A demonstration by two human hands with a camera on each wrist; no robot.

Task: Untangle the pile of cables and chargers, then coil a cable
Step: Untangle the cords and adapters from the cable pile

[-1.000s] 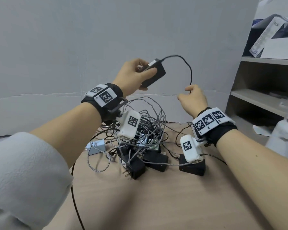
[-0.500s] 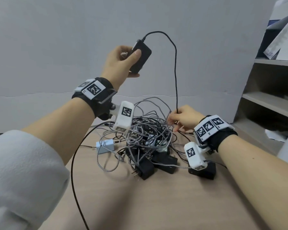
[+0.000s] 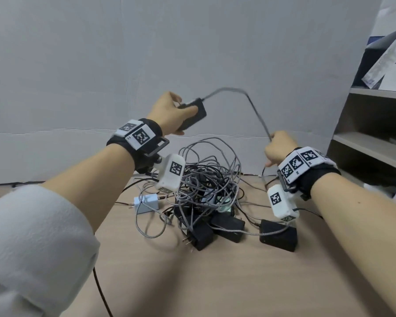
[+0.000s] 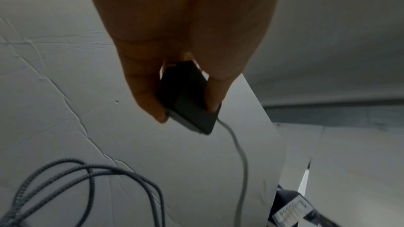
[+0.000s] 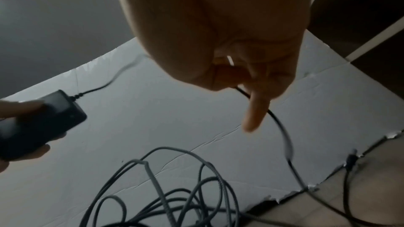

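Charger lifted clear of pile.
Left hand [image 3: 169,113] gripped black charger [image 3: 192,115]; right hand [image 3: 278,147], at 3 o'clock, pinched its cable [image 3: 257,115], apparently to draw it free.

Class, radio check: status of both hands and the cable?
Left hand grips black charger. Right hand pinches its cable. Tangled pile below, untouched.
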